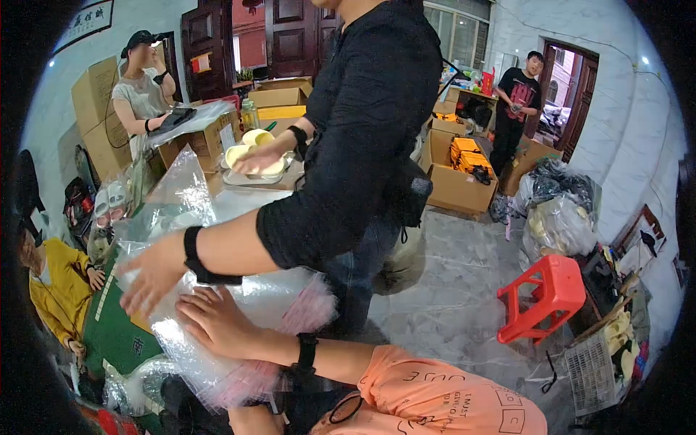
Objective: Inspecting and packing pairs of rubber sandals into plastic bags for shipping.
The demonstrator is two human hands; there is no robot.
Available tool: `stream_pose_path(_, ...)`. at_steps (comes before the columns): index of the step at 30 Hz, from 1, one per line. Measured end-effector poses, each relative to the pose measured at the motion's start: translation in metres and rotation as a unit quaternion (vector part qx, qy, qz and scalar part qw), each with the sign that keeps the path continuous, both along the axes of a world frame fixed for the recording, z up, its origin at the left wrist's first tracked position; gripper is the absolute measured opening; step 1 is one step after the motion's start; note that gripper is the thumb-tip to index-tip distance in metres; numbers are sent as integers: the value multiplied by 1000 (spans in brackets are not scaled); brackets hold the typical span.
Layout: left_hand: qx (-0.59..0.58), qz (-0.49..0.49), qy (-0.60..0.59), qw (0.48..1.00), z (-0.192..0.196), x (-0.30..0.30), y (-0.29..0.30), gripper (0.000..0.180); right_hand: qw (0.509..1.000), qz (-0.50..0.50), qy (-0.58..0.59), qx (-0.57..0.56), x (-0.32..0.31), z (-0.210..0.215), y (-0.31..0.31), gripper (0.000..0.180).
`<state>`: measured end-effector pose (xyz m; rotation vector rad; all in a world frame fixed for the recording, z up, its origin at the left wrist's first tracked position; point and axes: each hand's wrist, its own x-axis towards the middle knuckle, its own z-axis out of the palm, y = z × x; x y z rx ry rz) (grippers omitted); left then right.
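Okay, right hand (225, 326): palm down on a pile of clear, glossy plastic bags (190, 357), fingers half bent and close together. Can't tell whether it's pinching a sheet or just pressing. Left hand isn't visible; only a bare forearm (254, 420) shows at the lower edge, below the pile.

Risks, my read: a co-worker's blurred, spread hand (156, 272) reaches across just beyond the right fingers, so a bump or cross-pull could happen. Thin, slick film may slide, fan out or cling, giving a double pick. Pressing unevenly could crease it.

Materials: the pile is wrinkled, see-through film with pink-tinted edges (308, 304), lying over a green flat tabletop (116, 330). Farther out, rounded pale-yellow slippers (259, 136) near the co-worker's other hand (261, 157). Right side: red moulded-plastic stool (558, 283), brown open cardboard box (460, 190) holding orange packets (470, 156).
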<state>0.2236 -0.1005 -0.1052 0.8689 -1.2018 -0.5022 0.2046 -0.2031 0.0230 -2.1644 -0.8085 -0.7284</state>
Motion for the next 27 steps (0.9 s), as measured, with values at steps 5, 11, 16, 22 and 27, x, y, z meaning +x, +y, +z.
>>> stream_pose_path(5,1,-1,26,1000,-17,-19,21,29,999,12,-16,37,-1,-13,16,37)
stream_pose_path(11,-4,169,92,981,63,-44,-18,28,990,43,123,44,-5,-26,14,32)
stream_pose_path(16,-20,352,144,925,101,-36,-33,27,997,13,71,3,-7,-24,-7,27)
stream_pose_path(22,-69,480,206,850,81,-40,-40,26,965,-2,262,8,-12,25,-20,37)
stream_pose_path(27,-105,530,231,809,74,-25,-49,26,994,15,102,38,22,31,-44,45)
